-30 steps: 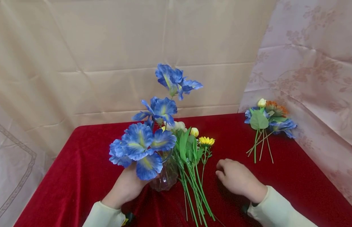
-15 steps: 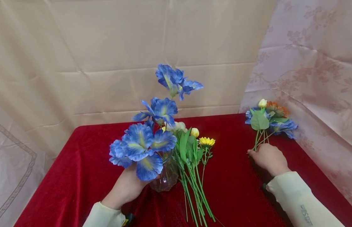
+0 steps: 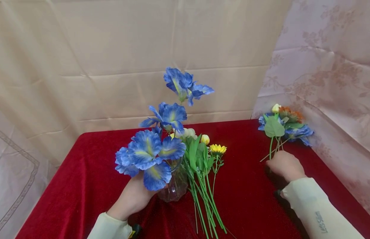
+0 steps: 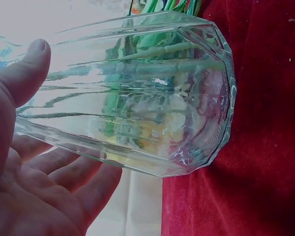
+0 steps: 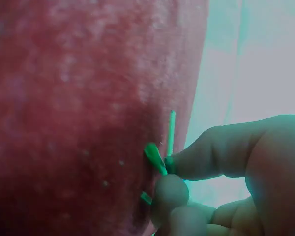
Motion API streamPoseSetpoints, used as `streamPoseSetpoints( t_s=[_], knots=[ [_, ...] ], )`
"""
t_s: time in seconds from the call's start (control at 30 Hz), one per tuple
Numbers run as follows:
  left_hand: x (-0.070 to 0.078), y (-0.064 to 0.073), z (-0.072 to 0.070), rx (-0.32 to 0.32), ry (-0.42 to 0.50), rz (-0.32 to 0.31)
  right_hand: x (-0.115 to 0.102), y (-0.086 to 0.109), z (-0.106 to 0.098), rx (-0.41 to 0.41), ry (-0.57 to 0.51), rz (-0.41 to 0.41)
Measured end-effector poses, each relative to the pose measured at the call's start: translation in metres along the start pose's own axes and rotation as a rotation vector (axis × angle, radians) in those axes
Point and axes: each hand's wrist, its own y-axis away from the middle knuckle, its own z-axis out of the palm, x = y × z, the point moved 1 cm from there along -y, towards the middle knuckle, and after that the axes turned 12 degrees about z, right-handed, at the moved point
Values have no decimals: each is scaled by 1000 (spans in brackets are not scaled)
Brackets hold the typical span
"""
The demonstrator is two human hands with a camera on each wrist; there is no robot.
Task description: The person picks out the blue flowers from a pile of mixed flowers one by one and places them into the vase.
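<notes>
My left hand (image 3: 132, 197) holds a clear, ribbed glass vase (image 3: 175, 186) near its upper part, partly hidden under the blooms. In the left wrist view, thumb and fingers lie on opposite sides of the vase (image 4: 157, 113), and stems show through the glass. Several blue irises (image 3: 146, 149) stand in the vase at different heights. At the right, my right hand (image 3: 286, 166) is at the stems of a small flower bunch (image 3: 274, 126) with blue, orange and cream blooms. The right wrist view has thumb and fingertips pinching green stems (image 5: 155, 156), whose cut ends stick out.
Beside the vase, on a red velvet cloth (image 3: 95, 172), lies a pile of green stems (image 3: 206, 199) with a yellow sunflower (image 3: 217, 149) and pale buds. A beige curtain (image 3: 113, 66) hangs behind the table, a floral one (image 3: 331, 83) on the right.
My right hand has moved right and away from me, from beside the stem pile to the small bunch, and now pinches its stems. The left hand and vase have stayed in place.
</notes>
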Motion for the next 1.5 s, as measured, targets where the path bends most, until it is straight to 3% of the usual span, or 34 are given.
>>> streamPoseSetpoints(
  t_s=[0.13,0.33,0.47,0.63,0.83,1.03,1.13,1.27,1.5],
  knots=[
    [1,0,0,8,-11,11,5,0,-2,-10,-121,-1],
    [0,0,0,10,-20,11,8,4,-4,-127,-474,52],
    [-1,0,0,7,-16,13,2,13,-5,-103,-549,20],
    [-1,0,0,15,-32,27,-22,34,-5,-61,-532,-56],
    [-1,0,0,23,-43,32,-67,67,12,-86,-499,-194],
    [-2,0,0,13,-27,16,-102,94,45,-92,-281,-340],
    [-2,-1,0,13,-21,11,-110,102,60,-119,-159,-437],
    [-2,-1,1,18,-25,12,-110,108,69,-163,-80,-483],
    [0,0,0,23,-46,14,-108,106,68,-160,-41,-526]
  ],
)
